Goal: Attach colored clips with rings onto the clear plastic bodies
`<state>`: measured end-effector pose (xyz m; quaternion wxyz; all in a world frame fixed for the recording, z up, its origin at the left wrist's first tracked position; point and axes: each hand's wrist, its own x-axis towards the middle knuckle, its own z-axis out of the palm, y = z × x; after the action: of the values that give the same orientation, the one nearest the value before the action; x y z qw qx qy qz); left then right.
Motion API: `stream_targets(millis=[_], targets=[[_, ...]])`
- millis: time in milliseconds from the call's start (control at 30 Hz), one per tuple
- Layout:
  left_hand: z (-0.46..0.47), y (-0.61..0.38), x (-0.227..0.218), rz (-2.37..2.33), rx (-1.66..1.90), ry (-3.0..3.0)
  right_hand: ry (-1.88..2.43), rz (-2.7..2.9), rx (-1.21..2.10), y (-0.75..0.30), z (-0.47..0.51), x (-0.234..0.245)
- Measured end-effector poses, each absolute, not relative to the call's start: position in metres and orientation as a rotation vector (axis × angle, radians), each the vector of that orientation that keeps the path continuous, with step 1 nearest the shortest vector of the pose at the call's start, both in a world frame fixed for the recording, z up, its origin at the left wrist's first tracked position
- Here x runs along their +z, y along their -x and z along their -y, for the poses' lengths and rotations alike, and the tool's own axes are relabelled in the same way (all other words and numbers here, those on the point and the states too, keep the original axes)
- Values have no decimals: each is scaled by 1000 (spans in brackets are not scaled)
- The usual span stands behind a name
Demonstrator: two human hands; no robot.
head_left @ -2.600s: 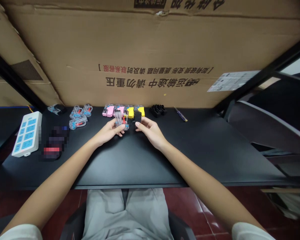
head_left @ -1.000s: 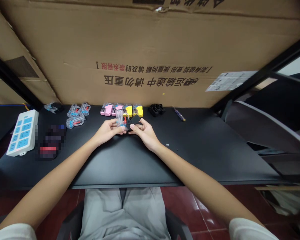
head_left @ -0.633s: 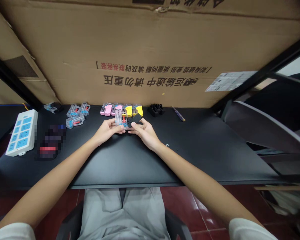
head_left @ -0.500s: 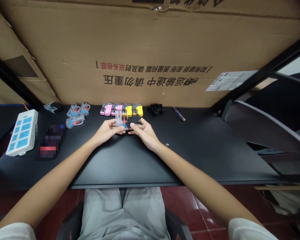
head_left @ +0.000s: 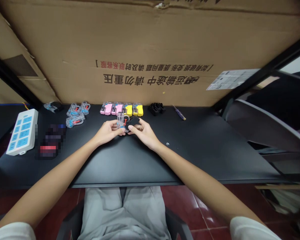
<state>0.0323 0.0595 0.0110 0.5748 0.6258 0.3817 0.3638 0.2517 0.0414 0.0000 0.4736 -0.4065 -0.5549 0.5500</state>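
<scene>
My left hand is closed round a clear plastic casing with red and blue parts inside. From the other side, my right hand grips a black plastic piece, its thumb lying across the front. The black piece meets the right side of the clear casing; whether the two are joined I cannot tell. Fingers hide the lower parts of both. Just behind my hands stands a row of small clear-topped units, some with a pink body and some with a yellow body.
Several similar clear casings lie left, near a power strip and a blurred-out dark object. Black plastic parts and a screwdriver are at the back right. A small white ring-like bit lies right of my hands. Cardboard walls the back.
The clear casing and the black piece have turned slightly in my hands and sit closer together. Both hands keep their hold in nearly the same place.
</scene>
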Motion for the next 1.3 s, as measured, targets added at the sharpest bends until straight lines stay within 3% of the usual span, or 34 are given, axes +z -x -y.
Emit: stream_targets(millis=[367,800,1100,1300], targets=[[-58,-33,12,-895,834,-1546,1036,1374,1319,-252,-43,-4],[-59,-31,6,-801,832,-1503,999,1240,1561,-260,-48,7],[-64,-25,5,-700,900,-1909,926,1073,1686,-265,-44,21],[-60,-25,15,-931,908,-2072,906,1200,1729,-265,-45,21]])
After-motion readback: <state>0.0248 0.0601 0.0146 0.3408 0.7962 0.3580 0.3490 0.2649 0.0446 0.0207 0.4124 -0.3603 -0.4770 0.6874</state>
